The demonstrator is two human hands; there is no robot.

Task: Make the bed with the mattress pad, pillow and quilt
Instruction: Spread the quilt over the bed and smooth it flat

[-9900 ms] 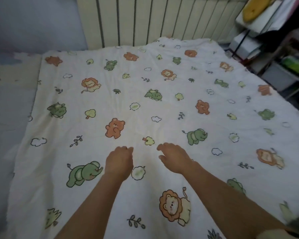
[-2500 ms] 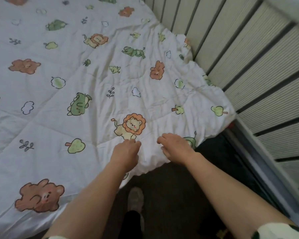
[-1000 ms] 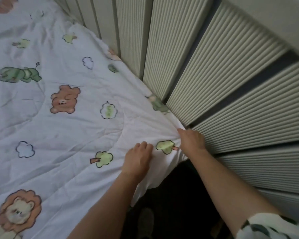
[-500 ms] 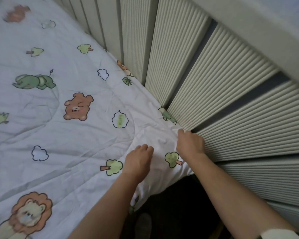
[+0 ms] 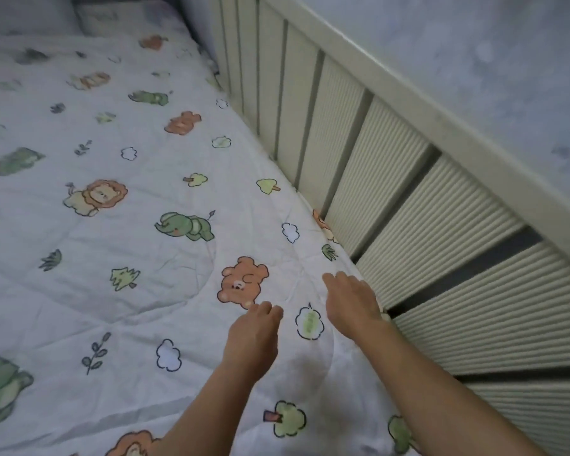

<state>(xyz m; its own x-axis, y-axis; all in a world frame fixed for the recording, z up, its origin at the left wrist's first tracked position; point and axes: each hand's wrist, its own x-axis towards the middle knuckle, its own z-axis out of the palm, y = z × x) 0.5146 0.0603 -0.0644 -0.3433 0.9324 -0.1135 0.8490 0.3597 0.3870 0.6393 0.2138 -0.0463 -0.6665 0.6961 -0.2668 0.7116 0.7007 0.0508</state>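
Head view: quilt (image 5: 119, 301) spread up to the slatted rail (image 5: 441, 258); left hand (image 5: 252, 340) and right hand (image 5: 351, 306) lie flat-fingered beside it, gripping nothing; apparently only smoothing remains.

left hand (image 5: 254, 337): palm down, fingers loosely bent | right hand (image 5: 352, 304): palm down, flat

A white quilt (image 5: 119, 291) printed with lions, elephants, bears and trees lies spread flat over the bed, its right edge running along a cream ribbed slatted panel (image 5: 441, 258). The left hand (image 5: 254, 337) rests palm down on the quilt just below a bear print (image 5: 242, 281). The right hand (image 5: 351, 306) lies flat near the quilt's edge, beside the panel
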